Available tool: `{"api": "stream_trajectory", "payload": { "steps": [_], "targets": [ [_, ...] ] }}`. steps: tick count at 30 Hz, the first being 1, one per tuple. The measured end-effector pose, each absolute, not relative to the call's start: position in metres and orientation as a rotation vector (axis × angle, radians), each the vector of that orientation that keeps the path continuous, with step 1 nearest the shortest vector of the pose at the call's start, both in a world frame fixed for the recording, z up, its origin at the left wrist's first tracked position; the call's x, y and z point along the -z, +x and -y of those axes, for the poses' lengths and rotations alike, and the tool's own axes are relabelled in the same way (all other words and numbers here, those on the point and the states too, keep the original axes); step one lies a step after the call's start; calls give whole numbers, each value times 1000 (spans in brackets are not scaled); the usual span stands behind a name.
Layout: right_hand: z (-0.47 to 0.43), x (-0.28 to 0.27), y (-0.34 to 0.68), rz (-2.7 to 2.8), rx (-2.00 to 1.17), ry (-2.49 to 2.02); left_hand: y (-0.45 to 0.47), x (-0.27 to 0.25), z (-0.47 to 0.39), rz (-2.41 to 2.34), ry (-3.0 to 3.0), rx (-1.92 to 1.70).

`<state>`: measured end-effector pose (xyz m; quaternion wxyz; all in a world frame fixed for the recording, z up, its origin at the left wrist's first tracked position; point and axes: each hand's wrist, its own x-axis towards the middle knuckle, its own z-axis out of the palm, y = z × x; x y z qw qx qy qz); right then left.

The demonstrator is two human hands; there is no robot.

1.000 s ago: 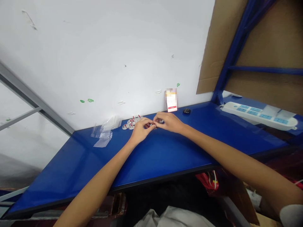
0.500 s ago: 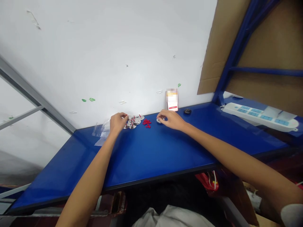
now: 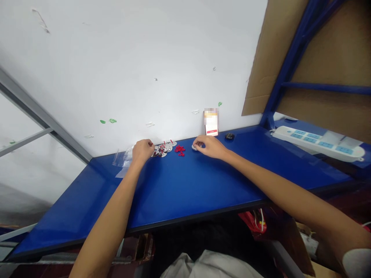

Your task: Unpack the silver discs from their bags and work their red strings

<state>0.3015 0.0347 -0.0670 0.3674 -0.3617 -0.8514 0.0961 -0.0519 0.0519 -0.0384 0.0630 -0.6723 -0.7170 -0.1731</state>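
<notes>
My left hand [image 3: 142, 151] is at the left edge of a pile of shiny round metal discs [image 3: 168, 148], some with red parts on them. Its fingers are curled together, and whatever they may pinch is hidden. Right of the pile lies a small heap of red clips or loops [image 3: 179, 149], too small to tell exactly. Further right, my right hand [image 3: 210, 146] is closed with thumb and fingertips on a pale round disc [image 3: 194, 148] low over the blue table. Part of that disc is covered by the fingers.
A phone with a lit screen [image 3: 211, 122] leans on the white wall, and a small black object [image 3: 229, 136] lies right of it. Clear plastic bags [image 3: 123, 162] lie left of my left hand. A white power strip [image 3: 319, 143] is at the right, by a blue metal frame [image 3: 282, 73].
My left hand has drawn slightly left, and its fingers are more curled. My right hand stays in place on the disc.
</notes>
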Motion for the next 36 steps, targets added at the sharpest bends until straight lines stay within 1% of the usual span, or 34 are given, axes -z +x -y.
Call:
{"api": "stream_trajectory", "payload": {
  "steps": [7, 20, 24, 28, 32, 36],
  "targets": [
    [-34, 68, 301, 2196, -253, -924, -54, 37, -50, 2183, -2139, 259],
    [-39, 70, 303, 2220, -232, -986, -43, 35, -45, 2155, -2210, 180],
    [-40, 70, 304, 2231, -202, -1018, -38, 36, -40, 2095, -2134, 257],
    [-43, 74, 308, 2278, -97, -1082, -26, 36, -35, 1948, -2153, 487],
    [-51, 83, 314, 2399, -66, -1085, -5, 45, -31, 1598, -2596, 731],
    [-61, 90, 319, 2443, -33, -1075, 13, 63, -31, 1257, -2940, 678]
  ]
}}
